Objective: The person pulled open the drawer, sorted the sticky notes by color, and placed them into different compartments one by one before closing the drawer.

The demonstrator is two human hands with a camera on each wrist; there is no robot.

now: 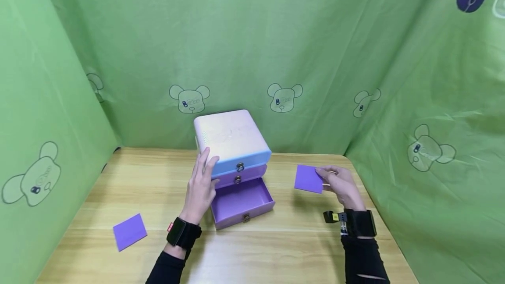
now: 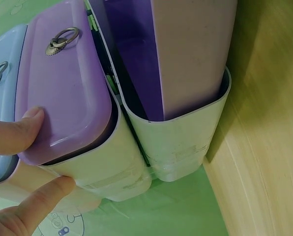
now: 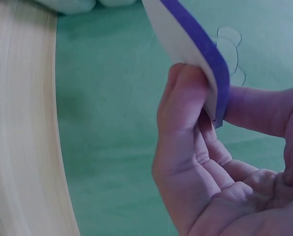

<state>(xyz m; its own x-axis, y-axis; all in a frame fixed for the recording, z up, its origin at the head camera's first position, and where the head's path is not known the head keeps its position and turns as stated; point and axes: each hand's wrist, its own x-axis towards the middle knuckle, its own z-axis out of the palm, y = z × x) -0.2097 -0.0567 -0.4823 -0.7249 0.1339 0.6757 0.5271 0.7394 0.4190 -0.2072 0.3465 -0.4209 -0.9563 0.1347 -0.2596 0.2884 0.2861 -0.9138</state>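
Note:
A small drawer cabinet [image 1: 230, 133] with a white shell stands at the table's back. Its blue top drawer [image 1: 256, 160] is closed, the purple middle drawer [image 1: 252, 173] sits nearly flush, and the purple bottom drawer [image 1: 260, 209] is pulled out with nothing visible inside. My left hand [image 1: 200, 192] rests on the cabinet's left side; in the left wrist view its thumb [image 2: 18, 132] touches the middle drawer's front and a finger [image 2: 48, 194] lies against the shell. Right of the cabinet, my right hand [image 1: 341, 183] pinches a square purple card [image 1: 307, 179], pale on its reverse, above the table.
A second purple card [image 1: 130, 231] lies flat on the wooden table [image 1: 284, 253] at the left. Green curtains [image 1: 236, 47] with bear prints hang behind and on both sides. Metal ring pulls [image 1: 240, 167] hang on the drawer fronts.

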